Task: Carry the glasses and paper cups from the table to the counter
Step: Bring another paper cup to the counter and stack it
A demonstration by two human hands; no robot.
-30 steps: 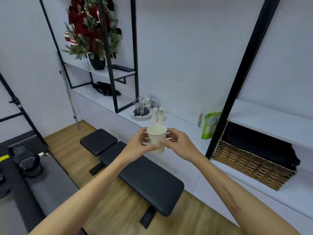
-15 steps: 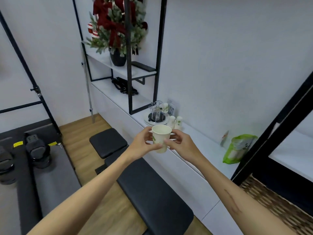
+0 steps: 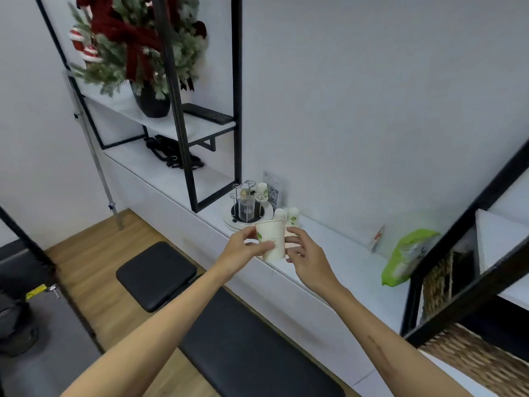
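A white paper cup (image 3: 272, 239) with a green leaf print stands upright in the air over the front edge of the white counter (image 3: 337, 253). My left hand (image 3: 243, 247) grips its left side and my right hand (image 3: 306, 253) holds its right side. Just behind it on the counter stand two upturned paper cups (image 3: 287, 216). A wire rack (image 3: 247, 206) on a round plate holds a clear glass (image 3: 246, 209), with another upturned paper cup (image 3: 262, 191) behind it.
A black padded bench (image 3: 229, 333) runs along the counter below my arms. Black metal shelf frames (image 3: 189, 133) rise from the counter at left and right. A green bag (image 3: 406, 259), a wicker basket (image 3: 469, 356), a decorated plant (image 3: 137, 47) and a QR sign (image 3: 273, 193) are nearby.
The view has come closer to the counter and turned left. The cup in both hands now sits right in front of the two upturned cups.
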